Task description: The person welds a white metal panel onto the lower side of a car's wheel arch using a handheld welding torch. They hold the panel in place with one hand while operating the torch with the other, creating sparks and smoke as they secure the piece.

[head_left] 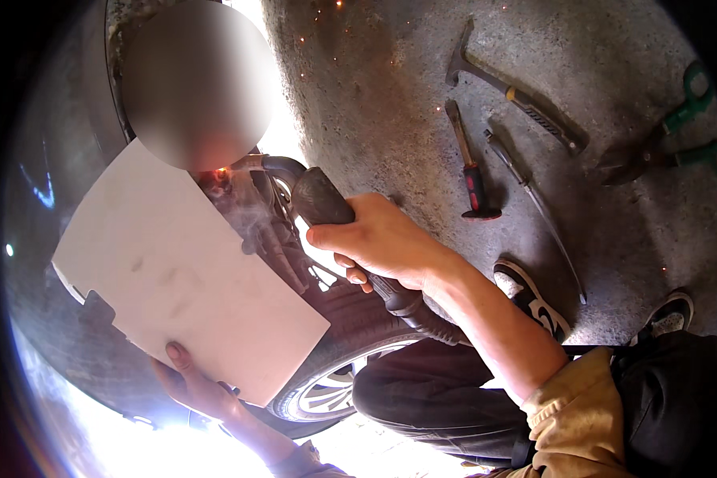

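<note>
My right hand (pixel 374 239) is closed on the black handle of a torch (pixel 320 195), whose curved neck points at a small orange glow (pixel 219 171) with smoke below it on scorched metal under a car. My left hand (pixel 191 378) grips the lower left part of a white sheet (pixel 175 263), held against the dark car body (pixel 56 199) just left of the glow. A blurred round patch hides what is above the glow. A tyre and alloy wheel (pixel 334 390) show below the sheet.
On the concrete floor (pixel 358 80) to the right lie a hammer (pixel 534 111), a red-and-black handled chisel (pixel 474 187), a long metal bar (pixel 538 207) and green-handled shears (pixel 681 115). Small sparks dot the floor at top. My dark-trousered legs (pixel 414 398) and shoes (pixel 534 307) are at lower right.
</note>
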The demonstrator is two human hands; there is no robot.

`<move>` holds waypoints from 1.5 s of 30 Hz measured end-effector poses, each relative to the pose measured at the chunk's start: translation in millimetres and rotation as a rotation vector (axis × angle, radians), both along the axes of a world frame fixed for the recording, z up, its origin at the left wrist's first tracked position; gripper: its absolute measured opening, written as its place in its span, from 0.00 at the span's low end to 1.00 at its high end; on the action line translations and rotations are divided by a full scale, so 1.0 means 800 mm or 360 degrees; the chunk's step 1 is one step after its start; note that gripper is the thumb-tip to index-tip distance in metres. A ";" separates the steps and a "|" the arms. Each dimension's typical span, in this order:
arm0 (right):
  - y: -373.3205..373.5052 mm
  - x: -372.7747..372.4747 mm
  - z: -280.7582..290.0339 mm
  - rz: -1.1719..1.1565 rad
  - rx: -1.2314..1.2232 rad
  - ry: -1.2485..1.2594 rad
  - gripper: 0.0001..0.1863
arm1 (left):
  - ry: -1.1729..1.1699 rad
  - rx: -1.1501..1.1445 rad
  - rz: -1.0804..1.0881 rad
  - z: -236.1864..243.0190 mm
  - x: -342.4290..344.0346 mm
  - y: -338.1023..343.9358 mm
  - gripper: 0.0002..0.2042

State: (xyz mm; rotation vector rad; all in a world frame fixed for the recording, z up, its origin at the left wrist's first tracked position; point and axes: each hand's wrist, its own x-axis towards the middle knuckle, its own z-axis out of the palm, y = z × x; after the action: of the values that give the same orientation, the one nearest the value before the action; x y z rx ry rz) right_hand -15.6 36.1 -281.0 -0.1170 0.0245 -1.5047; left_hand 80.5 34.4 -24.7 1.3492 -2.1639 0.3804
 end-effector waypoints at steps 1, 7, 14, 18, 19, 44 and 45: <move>0.000 -0.001 0.000 0.0009 0.0009 0.0009 0.14 | -0.0023 0.0024 0.0023 0.000 0.000 0.000 0.34; -0.001 0.000 -0.001 -0.0015 -0.0014 0.0071 0.13 | -0.0103 0.0087 0.0049 0.002 0.002 0.001 0.32; 0.000 -0.004 -0.003 0.0075 -0.0006 -0.0105 0.12 | -0.0085 0.0098 -0.0020 -0.003 0.006 -0.005 0.33; 0.001 -0.004 -0.011 0.0181 -0.0023 -0.0306 0.11 | -0.0113 0.0059 0.0032 0.003 0.009 -0.008 0.33; -0.001 -0.004 -0.014 0.0200 -0.0048 -0.0355 0.11 | -0.0092 0.0038 0.0012 0.001 0.008 -0.009 0.33; -0.025 0.026 -0.033 0.0299 -0.0276 -0.0585 0.12 | -0.0036 0.0098 -0.0124 0.008 0.018 -0.027 0.37; -0.025 0.026 -0.033 0.0303 -0.0275 -0.0581 0.12 | -0.0039 0.0104 -0.0106 0.003 0.015 -0.024 0.37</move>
State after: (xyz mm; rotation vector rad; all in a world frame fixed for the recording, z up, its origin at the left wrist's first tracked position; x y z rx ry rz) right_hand 5.3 16.1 -307.5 0.0178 -0.4000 -1.3172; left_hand 92.2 15.1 -22.1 1.3101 -2.2528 0.3045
